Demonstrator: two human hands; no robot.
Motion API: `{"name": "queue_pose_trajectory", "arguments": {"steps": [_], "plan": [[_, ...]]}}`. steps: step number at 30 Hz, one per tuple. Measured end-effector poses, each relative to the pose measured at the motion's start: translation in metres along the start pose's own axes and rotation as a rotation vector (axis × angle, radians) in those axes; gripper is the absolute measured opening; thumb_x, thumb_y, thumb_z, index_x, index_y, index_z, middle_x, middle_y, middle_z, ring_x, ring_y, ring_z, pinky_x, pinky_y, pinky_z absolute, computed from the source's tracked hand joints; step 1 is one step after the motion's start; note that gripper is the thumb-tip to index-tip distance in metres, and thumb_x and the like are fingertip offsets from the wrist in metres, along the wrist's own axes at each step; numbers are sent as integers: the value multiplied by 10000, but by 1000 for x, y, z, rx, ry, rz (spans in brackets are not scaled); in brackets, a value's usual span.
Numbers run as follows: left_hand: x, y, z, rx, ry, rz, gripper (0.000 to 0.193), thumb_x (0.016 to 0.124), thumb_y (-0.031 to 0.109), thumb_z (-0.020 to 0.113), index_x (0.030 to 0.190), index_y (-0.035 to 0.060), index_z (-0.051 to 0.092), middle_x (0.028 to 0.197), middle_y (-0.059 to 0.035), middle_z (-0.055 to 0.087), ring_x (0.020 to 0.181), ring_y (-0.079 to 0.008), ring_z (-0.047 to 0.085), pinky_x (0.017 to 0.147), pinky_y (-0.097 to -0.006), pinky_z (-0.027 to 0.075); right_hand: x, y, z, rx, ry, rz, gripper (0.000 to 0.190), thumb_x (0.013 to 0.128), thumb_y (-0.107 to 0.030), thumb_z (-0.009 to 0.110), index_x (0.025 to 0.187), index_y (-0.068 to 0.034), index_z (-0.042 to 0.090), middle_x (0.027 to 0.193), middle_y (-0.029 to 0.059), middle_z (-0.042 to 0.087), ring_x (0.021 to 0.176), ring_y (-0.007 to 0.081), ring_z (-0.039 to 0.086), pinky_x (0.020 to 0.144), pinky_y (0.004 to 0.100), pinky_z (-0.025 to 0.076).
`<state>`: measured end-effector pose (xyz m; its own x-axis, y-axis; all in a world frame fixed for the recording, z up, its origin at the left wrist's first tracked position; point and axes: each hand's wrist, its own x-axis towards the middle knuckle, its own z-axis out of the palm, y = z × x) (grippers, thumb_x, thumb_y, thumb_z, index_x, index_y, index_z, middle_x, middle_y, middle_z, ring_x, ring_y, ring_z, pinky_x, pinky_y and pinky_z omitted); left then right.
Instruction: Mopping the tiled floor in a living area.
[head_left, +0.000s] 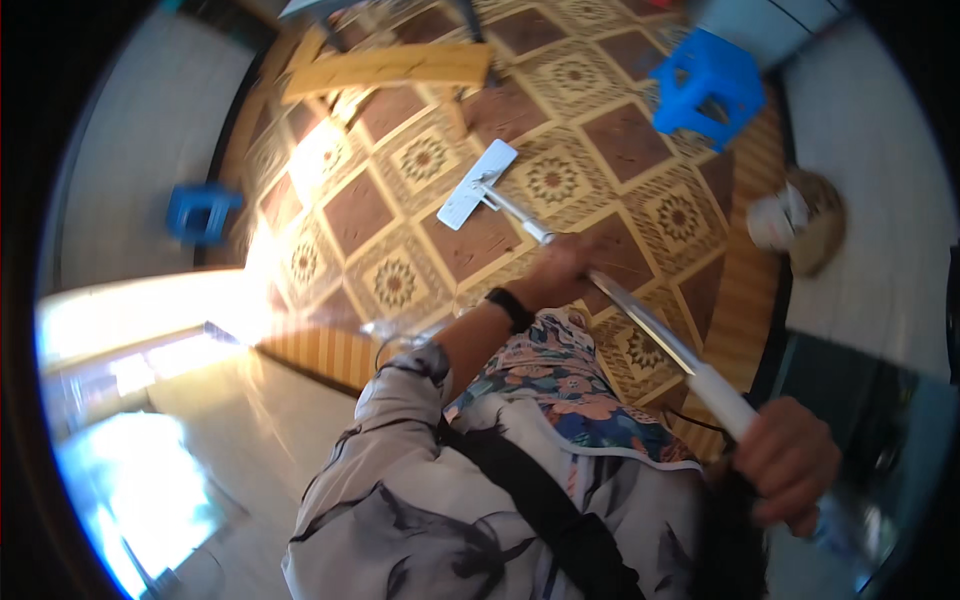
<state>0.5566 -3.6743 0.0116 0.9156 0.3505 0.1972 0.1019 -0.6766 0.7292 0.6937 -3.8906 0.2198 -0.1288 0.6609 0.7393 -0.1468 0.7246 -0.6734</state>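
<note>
A flat mop's pale rectangular head (478, 184) lies on the patterned floor (358, 213) in front of me. Its metal pole (645, 318) runs from there down to the right across my body. My left hand (564, 271), with a black band at the wrist, is closed around the pole's lower part, not far above the mop head. Near the pole's upper end, my right hand (787, 461) grips the white handle (721, 401). Part of the right forearm is dark and blurred.
A wooden bench (390, 69) stands beyond the mop head. One blue plastic stool (709, 88) is at the upper right, another (201, 214) by the left wall. At the right wall sit a brown bag (821, 225) and a whitish container (771, 223). Bright light glares at lower left.
</note>
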Motion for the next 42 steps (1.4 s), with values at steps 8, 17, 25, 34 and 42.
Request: {"name": "queue_pose_trajectory", "arguments": {"steps": [8,17,25,34,42], "plan": [[-71,-18,-25,48,147,-311,482,631,22,589,1099,60,483,747,-111,537,829,-314,522,787,-407,362,20,35,4,110,46,14,166,775,-171,545,695,-27,536,588,43,509,507,152,505,524,296,479],[-216,-104,-125,234,459,-642,430,640,-12,515,1060,77,533,722,-118,583,780,-338,536,750,-424,411,107,170,112,334,-93,213,52,696,-17,505,663,13,531,590,73,512,532,194,487,572,360,433],[-268,-183,-137,155,773,-794,423,640,-15,511,1052,80,537,768,-98,598,864,-308,539,782,-387,424,132,241,175,193,-326,348,92,681,73,453,654,11,515,613,81,530,572,208,497,614,348,437],[-143,-98,-107,49,594,-857,357,684,93,621,1035,77,556,883,-108,606,918,-296,526,792,-375,441,164,159,85,-362,-94,211,125,676,-96,494,646,24,474,618,147,551,522,225,540,513,393,478],[-66,-2,-75,-137,500,-490,364,753,215,581,1099,122,517,724,-147,605,727,-313,602,674,-427,469,236,62,66,160,-161,410,194,792,-247,443,667,-111,383,493,-35,328,425,66,288,470,233,268]]}}
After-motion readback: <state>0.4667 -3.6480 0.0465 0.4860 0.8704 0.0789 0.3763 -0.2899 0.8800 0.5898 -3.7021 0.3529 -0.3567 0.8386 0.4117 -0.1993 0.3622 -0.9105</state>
